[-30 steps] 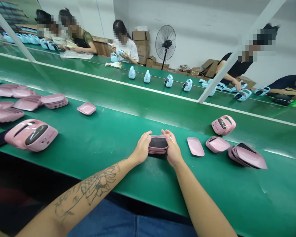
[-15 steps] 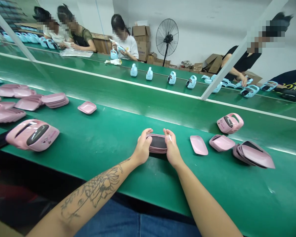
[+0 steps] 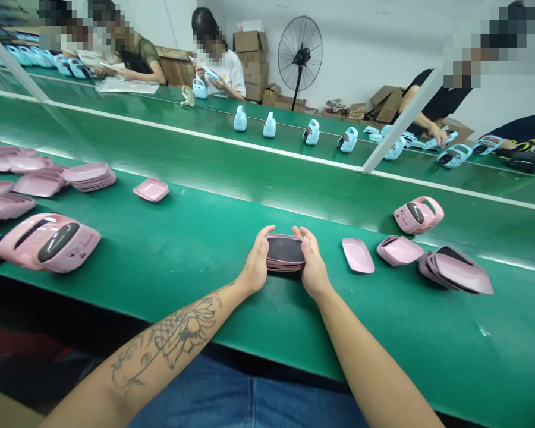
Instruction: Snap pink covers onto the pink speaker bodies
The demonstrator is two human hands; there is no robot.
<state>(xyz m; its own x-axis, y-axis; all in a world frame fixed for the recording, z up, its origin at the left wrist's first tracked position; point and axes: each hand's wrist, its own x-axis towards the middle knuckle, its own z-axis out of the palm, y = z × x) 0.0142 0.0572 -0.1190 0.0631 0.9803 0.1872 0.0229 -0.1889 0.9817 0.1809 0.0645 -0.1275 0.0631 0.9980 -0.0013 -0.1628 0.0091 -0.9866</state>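
Pink plastic covers sit stacked mid-way across the green table. The left hand and right hand grip either end, fingers curled closely around the pile.

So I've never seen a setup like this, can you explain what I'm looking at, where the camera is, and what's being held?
There's no machine here, just a person's bare hands, filmed by a camera worn on their head that looks forward and down. Their left hand and right hand hold a stack of pink plastic shells, dark on top, from either side. It rests on a long green work surface, perhaps a conveyor belt. More pink shells lie to the right and left, along with a larger pink housing. Beyond it, a co-worker sits at a second green surface, near a row of light-blue devices.
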